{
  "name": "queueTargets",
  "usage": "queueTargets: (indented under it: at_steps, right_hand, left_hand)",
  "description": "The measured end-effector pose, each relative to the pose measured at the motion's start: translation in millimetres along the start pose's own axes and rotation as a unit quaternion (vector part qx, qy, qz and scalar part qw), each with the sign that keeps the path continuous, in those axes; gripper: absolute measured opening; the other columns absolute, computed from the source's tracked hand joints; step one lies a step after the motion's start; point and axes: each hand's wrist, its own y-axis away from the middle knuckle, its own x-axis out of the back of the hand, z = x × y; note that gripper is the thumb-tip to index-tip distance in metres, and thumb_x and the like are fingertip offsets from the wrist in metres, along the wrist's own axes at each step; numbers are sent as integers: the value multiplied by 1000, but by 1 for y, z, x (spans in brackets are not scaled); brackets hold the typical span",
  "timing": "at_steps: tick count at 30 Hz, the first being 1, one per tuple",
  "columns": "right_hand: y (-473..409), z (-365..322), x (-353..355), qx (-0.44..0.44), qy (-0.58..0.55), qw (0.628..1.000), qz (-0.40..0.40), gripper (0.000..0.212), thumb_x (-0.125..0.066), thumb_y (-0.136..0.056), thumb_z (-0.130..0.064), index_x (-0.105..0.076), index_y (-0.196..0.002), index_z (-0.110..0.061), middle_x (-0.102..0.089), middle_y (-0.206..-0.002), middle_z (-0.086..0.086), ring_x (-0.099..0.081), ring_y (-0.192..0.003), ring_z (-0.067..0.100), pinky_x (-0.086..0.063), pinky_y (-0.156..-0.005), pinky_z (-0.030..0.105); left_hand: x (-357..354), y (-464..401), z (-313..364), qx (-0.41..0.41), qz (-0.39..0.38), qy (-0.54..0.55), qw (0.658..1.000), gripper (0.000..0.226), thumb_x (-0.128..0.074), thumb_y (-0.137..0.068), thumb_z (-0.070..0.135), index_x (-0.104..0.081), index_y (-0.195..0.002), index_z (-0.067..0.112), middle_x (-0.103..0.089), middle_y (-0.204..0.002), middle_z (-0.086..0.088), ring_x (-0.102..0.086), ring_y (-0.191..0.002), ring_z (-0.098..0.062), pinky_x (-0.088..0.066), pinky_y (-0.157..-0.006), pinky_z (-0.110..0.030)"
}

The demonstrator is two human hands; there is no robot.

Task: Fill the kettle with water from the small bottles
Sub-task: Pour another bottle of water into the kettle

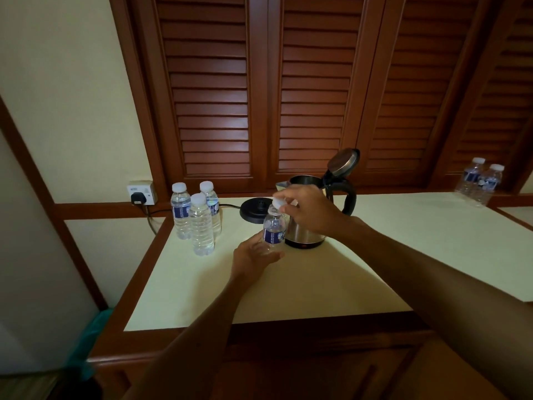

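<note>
A steel kettle with a black handle stands on the pale table, its lid swung up and open. Just in front of it, my left hand grips a small clear bottle with a blue label around its lower part. My right hand pinches the bottle's white cap at the neck. Whether the cap is on or off the thread I cannot tell. Three more capped small bottles stand together to the left.
The kettle's black base lies behind the held bottle, its cord running to a wall socket at the left. Two more bottles stand far right by the louvred wooden doors. The table's wooden edge is near me.
</note>
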Motion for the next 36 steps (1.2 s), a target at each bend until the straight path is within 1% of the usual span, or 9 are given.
queueTargets:
  at_steps: [3, 6, 10, 14, 19, 26, 31, 34, 36]
  right_hand:
    - [-14, -3, 2, 44, 41, 994, -89, 20, -54, -90, -7, -70, -102, -10, -68, -99, 7, -58, -95, 21, -33, -81, 29]
    - [-22, -8, 11, 53, 48, 987, -145, 24, -52, -90, -3, -72, -97, -14, -62, -91, -9, -52, -83, 5, -35, -78, 24]
    - [-30, -11, 15, 52, 113, 971, -205, 19, -50, -90, -4, -66, -98, 2, -69, -99, 9, -59, -84, 21, -43, -71, 31]
    - [-32, -22, 17, 63, 173, 954, -236, 18, -52, -94, -10, -56, -79, -18, -51, -77, -5, -49, -72, 9, -29, -59, 18]
    - [-36, -25, 14, 114, 323, 902, -264, 21, -45, -98, -15, -50, -77, -13, -48, -73, 1, -45, -66, 12, -31, -55, 23]
    - [-31, -30, 6, 126, 406, 869, -254, 26, -40, -102, -18, -55, -120, -6, -62, -91, 11, -62, -79, 21, -37, -58, 27]
    - [-28, -18, -1, 61, 333, 919, -201, 36, -47, -100, -25, -40, -131, -6, -41, -70, 6, -49, -63, 18, -31, -47, 27]
    - [-40, -7, 2, 44, 201, 963, -176, 46, -40, -100, -46, -58, -86, -6, -46, -68, 2, -50, -61, 14, -37, -57, 27]
    - [-38, 1, 10, 94, 136, 969, -185, 39, -49, -97, -42, -60, -84, -7, -51, -70, -3, -47, -62, 4, -34, -61, 22]
  left_hand:
    - [3, 0, -1, 8, -6, 13, 1000, 32, -85, -73, 33, -69, -98, 21, -74, -82, 6, -71, -81, -19, -57, -82, -45]
    - [3, 2, -1, 7, -7, 28, 1000, 30, -85, -72, 29, -71, -96, 18, -74, -82, 4, -70, -83, -26, -56, -84, -49]
    - [4, 5, 2, 22, -13, 55, 998, 27, -86, -72, 27, -72, -95, 24, -75, -85, 9, -72, -85, -17, -57, -87, -44]
    - [5, 8, 5, 31, -15, 83, 996, 28, -86, -73, 22, -73, -97, 26, -76, -86, 8, -72, -85, -10, -58, -87, -36]
    - [4, 7, 9, 44, -18, 70, 996, 20, -84, -75, 22, -69, -86, 30, -74, -80, 10, -71, -82, -10, -57, -82, -31]
    - [2, 7, 9, 19, -11, 52, 998, 20, -83, -77, 20, -65, -79, 29, -68, -70, 12, -62, -65, 0, -50, -67, -20]
    - [3, 4, 5, 14, -25, 58, 998, 24, -84, -76, 20, -71, -96, 25, -75, -86, 5, -72, -83, -14, -58, -81, -34]
    - [2, 4, 3, 13, -20, 64, 998, 22, -84, -76, 19, -71, -93, 24, -73, -77, 10, -68, -73, -6, -55, -73, -26]
    - [2, 2, 1, 21, -19, 74, 997, 22, -84, -76, 19, -71, -94, 18, -72, -76, 8, -66, -70, -4, -52, -70, -22]
